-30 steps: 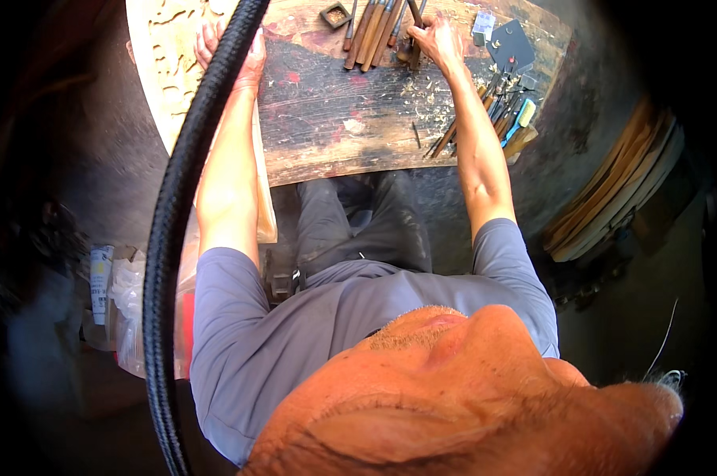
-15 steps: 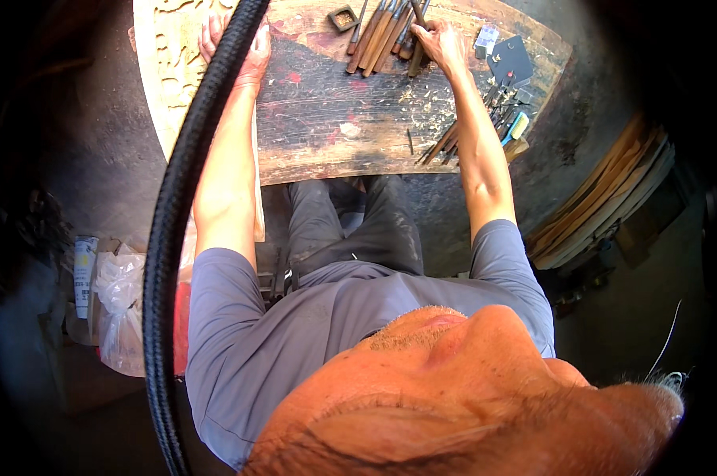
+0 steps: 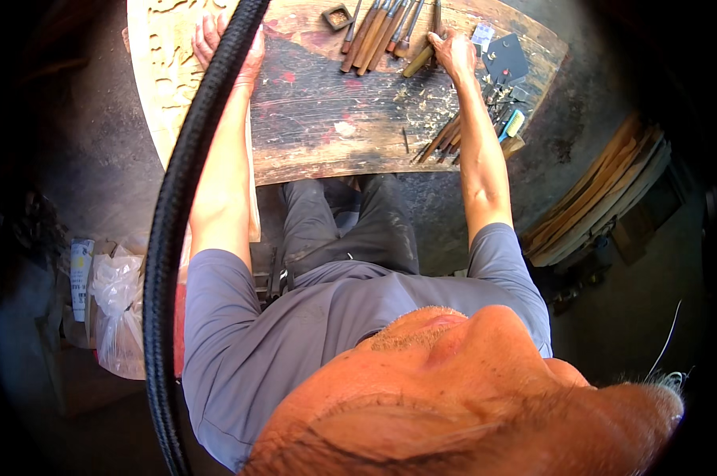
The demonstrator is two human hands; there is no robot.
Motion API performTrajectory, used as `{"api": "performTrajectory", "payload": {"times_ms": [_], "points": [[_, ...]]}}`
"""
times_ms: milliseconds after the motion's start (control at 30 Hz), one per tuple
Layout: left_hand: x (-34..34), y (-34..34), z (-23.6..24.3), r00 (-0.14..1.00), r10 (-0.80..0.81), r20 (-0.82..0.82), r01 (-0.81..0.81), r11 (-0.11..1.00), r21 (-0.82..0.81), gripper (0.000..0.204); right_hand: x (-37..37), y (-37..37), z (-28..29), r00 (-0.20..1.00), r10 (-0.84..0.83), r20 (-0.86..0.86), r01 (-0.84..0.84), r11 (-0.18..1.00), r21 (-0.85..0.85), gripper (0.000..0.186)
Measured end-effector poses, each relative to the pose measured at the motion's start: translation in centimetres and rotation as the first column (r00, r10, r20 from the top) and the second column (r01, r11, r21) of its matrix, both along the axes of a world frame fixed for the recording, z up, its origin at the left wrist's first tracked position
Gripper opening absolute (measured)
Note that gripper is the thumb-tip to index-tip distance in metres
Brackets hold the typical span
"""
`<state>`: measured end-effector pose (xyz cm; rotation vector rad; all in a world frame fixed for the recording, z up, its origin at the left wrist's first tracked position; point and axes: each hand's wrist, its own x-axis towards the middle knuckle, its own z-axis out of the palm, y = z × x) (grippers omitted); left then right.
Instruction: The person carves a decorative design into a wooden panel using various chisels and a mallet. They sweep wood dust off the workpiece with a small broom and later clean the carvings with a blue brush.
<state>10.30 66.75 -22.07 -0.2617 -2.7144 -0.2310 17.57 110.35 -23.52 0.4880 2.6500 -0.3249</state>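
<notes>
My left hand [image 3: 251, 65] lies flat on a pale wooden panel [image 3: 161, 87] with carved relief. Its fingers are spread, and a black braided cable [image 3: 185, 159] crosses in front of part of it. At the far right of the bench, my right hand [image 3: 455, 55] is closed around a dark, slim carving chisel [image 3: 437, 14]; its far end runs out of the picture. Close to that hand lies a thick wooden handle [image 3: 419, 62]. Several wood-handled chisels [image 3: 372, 40] lie side by side just left of it.
The worn wooden bench [image 3: 319, 119] carries wood shavings. A small square box [image 3: 338, 17] sits left of the chisels. On the right are a dark flat plate [image 3: 507, 59], a small clear case [image 3: 482, 36], a brush [image 3: 513, 125] and more tools [image 3: 439, 141]. Curved boards [image 3: 596, 198] lean beyond.
My right hand has moved right with the chisel, away from the row of other chisels. My left hand stays on the panel. The whole view has shifted slightly.
</notes>
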Motion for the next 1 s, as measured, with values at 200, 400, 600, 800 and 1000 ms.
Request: {"api": "performTrajectory", "payload": {"times_ms": [200,400,600,800,1000], "points": [[0.3,-0.8,0.3,1.000,0.002,0.004,-0.002,1.000,-0.004,0.075,-0.8,-0.9,2.7,0.991,-0.041,0.123,0.071,0.967,-0.246,0.047],[-0.4,0.5,0.2,0.990,0.000,-0.142,0.013,0.996,0.090,0.076,-2.0,2.3,3.9,0.988,0.015,0.151,0.018,0.976,-0.219,0.039],[0.2,-0.3,0.3,1.000,-0.006,-0.015,0.006,1.000,-0.007,0.076,-4.6,3.1,1.5,0.961,0.188,0.201,-0.165,0.978,-0.126,0.048],[-0.2,0.6,0.2,1.000,-0.020,-0.008,0.020,1.000,-0.006,0.075,-2.9,1.8,-0.8,0.997,-0.047,0.066,0.064,0.958,-0.278,0.044],[0.5,-1.2,0.0,1.000,-0.007,0.004,0.007,0.999,-0.042,0.075,-1.0,-0.6,1.5,0.944,-0.329,-0.017,0.285,0.841,-0.460,0.038]]}}
